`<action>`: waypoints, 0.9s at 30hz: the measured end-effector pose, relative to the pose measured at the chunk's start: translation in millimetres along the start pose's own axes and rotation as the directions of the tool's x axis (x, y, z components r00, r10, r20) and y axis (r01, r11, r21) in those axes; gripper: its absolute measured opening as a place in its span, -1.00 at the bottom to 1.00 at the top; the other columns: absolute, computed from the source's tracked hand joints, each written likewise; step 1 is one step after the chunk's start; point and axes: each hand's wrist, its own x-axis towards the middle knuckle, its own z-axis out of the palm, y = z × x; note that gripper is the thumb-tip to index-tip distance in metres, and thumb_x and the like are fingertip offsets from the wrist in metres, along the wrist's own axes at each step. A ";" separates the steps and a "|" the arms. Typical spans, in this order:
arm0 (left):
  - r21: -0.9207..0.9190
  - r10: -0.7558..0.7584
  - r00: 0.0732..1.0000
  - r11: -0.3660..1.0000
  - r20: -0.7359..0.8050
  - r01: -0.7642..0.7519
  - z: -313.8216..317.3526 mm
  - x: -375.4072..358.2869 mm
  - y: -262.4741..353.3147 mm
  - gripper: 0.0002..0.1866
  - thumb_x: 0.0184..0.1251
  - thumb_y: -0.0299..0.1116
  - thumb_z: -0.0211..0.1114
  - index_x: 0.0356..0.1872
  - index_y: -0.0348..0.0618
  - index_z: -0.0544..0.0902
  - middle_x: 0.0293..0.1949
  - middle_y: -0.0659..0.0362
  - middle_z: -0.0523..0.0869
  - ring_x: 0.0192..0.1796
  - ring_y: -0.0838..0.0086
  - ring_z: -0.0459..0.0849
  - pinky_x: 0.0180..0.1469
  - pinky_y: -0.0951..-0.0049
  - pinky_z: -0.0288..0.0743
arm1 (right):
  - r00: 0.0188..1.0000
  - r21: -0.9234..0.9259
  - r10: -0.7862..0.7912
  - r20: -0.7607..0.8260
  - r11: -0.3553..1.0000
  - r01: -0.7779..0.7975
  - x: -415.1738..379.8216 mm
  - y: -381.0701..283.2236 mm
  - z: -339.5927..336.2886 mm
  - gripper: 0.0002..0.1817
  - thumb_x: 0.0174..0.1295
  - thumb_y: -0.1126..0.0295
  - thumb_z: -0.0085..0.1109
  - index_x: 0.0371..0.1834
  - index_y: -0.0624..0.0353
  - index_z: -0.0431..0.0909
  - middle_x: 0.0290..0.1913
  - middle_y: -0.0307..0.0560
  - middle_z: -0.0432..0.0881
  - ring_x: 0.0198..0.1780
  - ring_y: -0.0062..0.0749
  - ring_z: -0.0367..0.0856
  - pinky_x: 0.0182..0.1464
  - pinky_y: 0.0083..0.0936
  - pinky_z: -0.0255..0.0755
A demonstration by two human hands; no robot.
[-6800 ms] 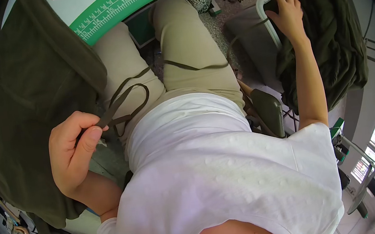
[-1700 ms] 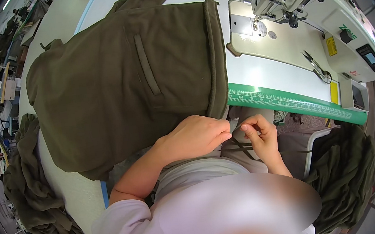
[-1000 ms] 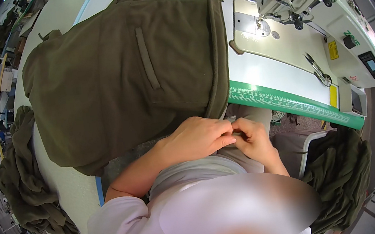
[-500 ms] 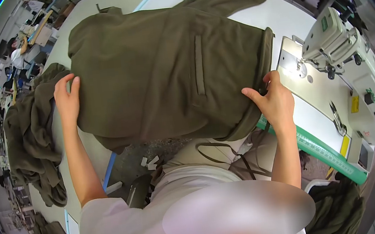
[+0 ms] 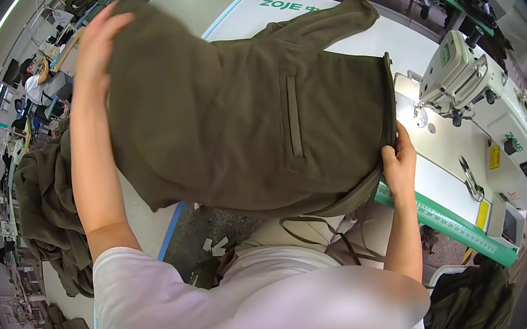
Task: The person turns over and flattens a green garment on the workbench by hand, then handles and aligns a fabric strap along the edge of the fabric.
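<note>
A dark olive jacket with a long welt pocket spreads over the table and overhangs its front edge. One sleeve stretches toward the back. At the far left, my left hand is raised at the jacket's edge, its fingers bent over the lifted cloth and slightly blurred. My right hand pinches the jacket's hem at the right, thumb on top and the other fingers partly hidden. Thin dark cords hang over my lap.
A white sewing machine stands to the right, with metal snips lying on its bed. A green measuring strip edges the table. Olive garments are heaped at the left and lower right. Another person sits in the background.
My left hand has risen up and away, and the jacket's left part has lifted with it. My right hand has shifted slightly down along the hem, and the pocket sits lower.
</note>
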 end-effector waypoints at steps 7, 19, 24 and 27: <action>0.377 -0.208 0.558 0.903 0.803 -0.207 124.8 -104.9 -22.2 -0.39 0.17 -0.33 0.38 0.28 -0.12 0.44 -0.03 0.19 0.56 -0.34 0.71 0.53 -0.29 0.66 0.44 | 0.997 0.118 0.064 0.050 0.991 -0.069 -5.2 -6.4 -4.7 -0.35 0.00 0.67 -0.23 0.31 0.44 0.27 0.10 0.01 0.53 0.09 -0.45 0.51 0.17 -0.64 0.30; 0.605 0.218 0.836 0.602 0.504 -0.521 123.4 -88.0 -33.0 -0.60 0.14 -0.45 0.26 0.06 -0.18 0.58 -0.22 0.14 0.61 -0.44 0.46 0.57 -0.31 0.45 0.48 | 1.000 -0.049 0.020 0.007 0.999 -0.019 -5.0 9.1 -5.6 -0.46 0.18 0.59 -0.05 0.30 0.34 0.32 -0.32 -0.15 0.57 -0.34 -0.62 0.45 -0.23 -0.67 0.38; 0.533 0.182 0.914 0.764 0.364 -0.364 81.8 -23.1 -69.1 -0.72 0.09 -0.50 0.15 -0.13 -0.15 0.65 -0.38 0.16 0.63 -0.40 0.46 0.57 -0.31 0.42 0.47 | 0.999 -0.099 0.030 0.017 0.995 -0.028 -4.8 8.3 -7.9 -0.52 0.30 0.52 0.02 0.30 0.37 0.31 -0.22 -0.15 0.61 -0.25 -0.65 0.50 -0.15 -0.70 0.40; -0.119 0.287 0.951 0.946 -0.118 -0.300 -22.0 28.4 -39.1 -0.73 0.22 -0.40 0.01 -0.15 -0.21 0.62 -0.29 0.15 0.65 -0.20 0.46 0.61 -0.09 0.42 0.48 | 1.000 -0.085 0.022 0.006 0.996 -0.021 -4.6 7.0 -9.0 -0.52 0.29 0.53 0.01 0.30 0.37 0.31 -0.22 -0.15 0.60 -0.25 -0.65 0.50 -0.15 -0.70 0.40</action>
